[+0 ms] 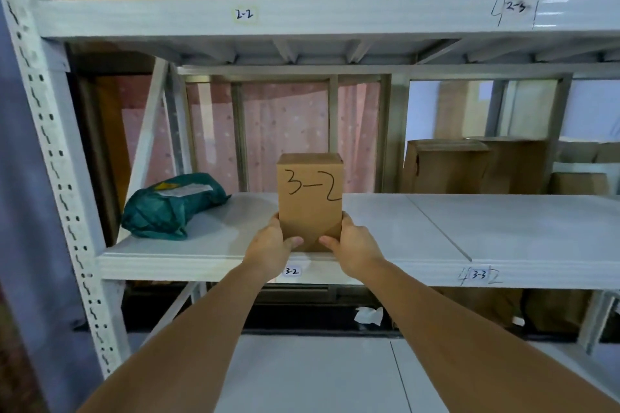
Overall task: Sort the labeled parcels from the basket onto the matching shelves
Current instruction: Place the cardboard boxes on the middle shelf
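Shelving of white steel is faced, and its perforated upright (50, 151) stands at the far left. Near the left end of the middle shelf (419, 228) a green plastic mailer bag (171, 204) is seen lying on its side, well back from the front edge. Just right of it, at the front edge of the same shelf, a brown cardboard box marked "3-2" (310, 198) is held upright. Its lower left side is gripped by the left hand (271, 246), thumb across the front face, and its lower right side is gripped by the right hand (355, 250) in the same way. Whether the box base already rests on the shelf cannot be told. Directly below the box a small tag reading "3-2" (291, 271) is fixed to the shelf lip, so the match between parcel and bay is judged correct. Further right, a tag reading "3-3" (478, 275) marks the neighbouring bay, behind which plain cardboard cartons (469, 166) are stacked. On the shelf above, tags "2-2" (244, 14) and "2-3" (515, 7) are shown.

Placement of this parcel is judged to be the step in hand. For the next move the box would need to be pushed further in, clear of the front edge and of the mailer bag, then let go by both hands.
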`<move>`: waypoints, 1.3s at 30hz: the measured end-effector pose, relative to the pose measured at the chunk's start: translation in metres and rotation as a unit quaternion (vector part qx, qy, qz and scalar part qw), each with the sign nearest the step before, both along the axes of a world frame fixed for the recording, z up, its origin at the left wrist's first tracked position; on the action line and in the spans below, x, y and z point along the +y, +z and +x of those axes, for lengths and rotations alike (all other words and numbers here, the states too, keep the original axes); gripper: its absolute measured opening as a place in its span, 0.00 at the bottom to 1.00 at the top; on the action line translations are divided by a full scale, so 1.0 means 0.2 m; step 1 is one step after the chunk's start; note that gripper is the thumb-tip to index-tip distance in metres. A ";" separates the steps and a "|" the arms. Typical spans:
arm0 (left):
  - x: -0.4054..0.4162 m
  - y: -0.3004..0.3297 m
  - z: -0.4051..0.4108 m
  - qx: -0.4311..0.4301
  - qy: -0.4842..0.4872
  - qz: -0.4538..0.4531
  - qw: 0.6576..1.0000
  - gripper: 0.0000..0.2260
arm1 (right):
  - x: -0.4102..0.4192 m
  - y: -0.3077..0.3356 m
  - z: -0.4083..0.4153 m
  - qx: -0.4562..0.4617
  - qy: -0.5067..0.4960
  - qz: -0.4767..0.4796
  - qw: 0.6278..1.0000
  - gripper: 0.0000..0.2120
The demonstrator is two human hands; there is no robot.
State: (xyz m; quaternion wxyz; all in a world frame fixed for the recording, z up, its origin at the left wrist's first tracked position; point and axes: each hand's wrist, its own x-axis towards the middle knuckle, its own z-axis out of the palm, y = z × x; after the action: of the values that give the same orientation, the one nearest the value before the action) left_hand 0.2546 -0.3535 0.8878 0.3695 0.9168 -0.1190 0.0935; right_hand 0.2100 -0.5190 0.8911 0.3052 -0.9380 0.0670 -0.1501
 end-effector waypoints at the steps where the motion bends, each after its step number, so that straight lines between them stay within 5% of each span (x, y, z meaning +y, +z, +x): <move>1: 0.00 0.00 0.00 0.000 -0.002 -0.001 1.000 0.26 | 0.00 -0.01 0.00 -0.002 -0.002 0.000 1.000 0.24; 6: 0.02 0.05 -0.04 0.038 -0.018 0.002 0.999 0.28 | -0.01 0.03 -0.03 0.029 -0.008 -0.048 0.998 0.24; 10: 0.10 0.12 -0.06 0.063 -0.011 0.037 0.997 0.36 | -0.09 0.10 -0.10 0.078 -0.015 -0.103 0.992 0.35; 16: 0.19 0.18 -0.35 0.076 -0.003 0.185 0.980 0.39 | -0.30 0.20 -0.37 0.143 0.040 -0.191 0.970 0.42; 21: 0.16 0.19 -0.75 0.108 0.000 0.310 0.945 0.52 | -0.42 0.23 -0.70 0.191 0.098 -0.224 0.951 0.41; 26: 0.09 0.15 -1.10 0.135 -0.039 0.294 0.945 0.38 | -0.48 0.16 -0.95 0.205 0.135 -0.224 0.943 0.39; 29: 0.09 0.13 -1.23 0.156 -0.037 0.295 0.942 0.43 | -0.48 0.13 -1.08 0.209 0.167 -0.239 0.933 0.35; 39: 0.23 0.04 -1.42 0.189 -0.002 0.312 0.931 0.39 | -0.29 0.12 -1.29 0.215 0.231 -0.237 0.919 0.28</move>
State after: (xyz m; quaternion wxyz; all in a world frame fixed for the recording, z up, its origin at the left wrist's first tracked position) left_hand -0.0299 -0.3083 0.8955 0.0810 0.9864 -0.0720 -0.1236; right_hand -0.0480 -0.5767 0.9156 0.0779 -0.9819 -0.1252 0.1187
